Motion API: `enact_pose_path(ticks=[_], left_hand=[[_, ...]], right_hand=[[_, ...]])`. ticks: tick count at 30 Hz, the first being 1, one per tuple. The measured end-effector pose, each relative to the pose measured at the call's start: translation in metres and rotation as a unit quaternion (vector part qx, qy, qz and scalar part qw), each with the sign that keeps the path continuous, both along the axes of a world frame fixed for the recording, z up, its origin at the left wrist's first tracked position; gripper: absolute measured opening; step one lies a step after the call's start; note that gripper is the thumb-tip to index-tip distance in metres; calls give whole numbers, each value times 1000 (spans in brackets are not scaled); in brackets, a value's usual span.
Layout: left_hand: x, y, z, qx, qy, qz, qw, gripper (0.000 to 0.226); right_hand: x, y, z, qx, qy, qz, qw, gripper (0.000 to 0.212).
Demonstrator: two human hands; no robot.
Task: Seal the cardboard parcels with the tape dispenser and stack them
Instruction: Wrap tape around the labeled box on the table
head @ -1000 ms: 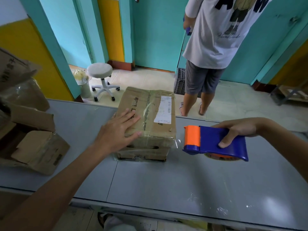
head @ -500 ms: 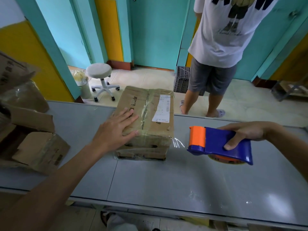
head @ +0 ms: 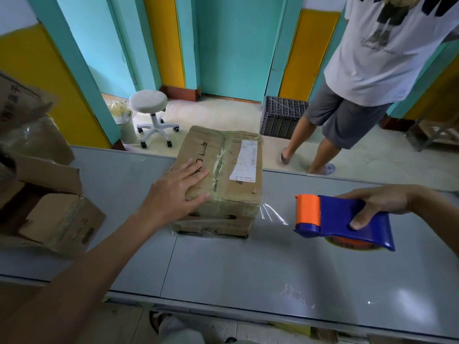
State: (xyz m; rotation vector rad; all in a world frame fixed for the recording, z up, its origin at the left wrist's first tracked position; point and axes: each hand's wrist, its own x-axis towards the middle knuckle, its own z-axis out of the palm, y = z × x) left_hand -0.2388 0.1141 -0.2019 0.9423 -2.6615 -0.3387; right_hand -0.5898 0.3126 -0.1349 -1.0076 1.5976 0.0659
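A brown cardboard parcel (head: 233, 189) with a white label and clear tape along its top seam sits on the grey table (head: 248, 274). My left hand (head: 177, 189) presses flat on the parcel's near left top, fingers straight. To the right, my right hand (head: 372, 202) grips a blue tape dispenser (head: 347, 222) with an orange front, held just above the table. A strip of clear tape (head: 273, 214) stretches from the parcel's right side to the dispenser's orange end.
Several opened cardboard boxes (head: 49, 219) are piled at the table's left end. Beyond the far edge stands a person in a white shirt and grey shorts (head: 360, 95), with a white stool (head: 151, 115) and a dark crate (head: 283, 117) on the floor.
My right hand has drawn the dispenser further right, away from the parcel, stretching the tape strip. The person behind the table has stepped to the right. My left hand stays on the parcel.
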Motion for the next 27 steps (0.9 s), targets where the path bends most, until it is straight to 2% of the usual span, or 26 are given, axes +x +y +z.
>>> enact_pose_path(ticks=[6,9,16,19,23,27], left_hand=[[-2,-3,-5,6,28,-4,1000,78],[-4,-2,-6,4,36,-4,999,77],[-6,-5,-12,-19,66,-3,998,74],[-7,-4,-10,-19,57,-10,998,76],[-5,-5,-9,8,44,-11,999,82],[-3,-6,-7,19,9,-16,1000,85]], right_hand=[[38,-34,-29,-16,14,1,1000,60],[48,-45,-41,-22,10,-5,1000,66],[64,-45,-29,-51,39,16,998,66],[72,-48,-20,-76,118,73,987,72],[88,-56,-32,-113,294,132,940,77],[88,-60,-52,-115,361,137,915,79]])
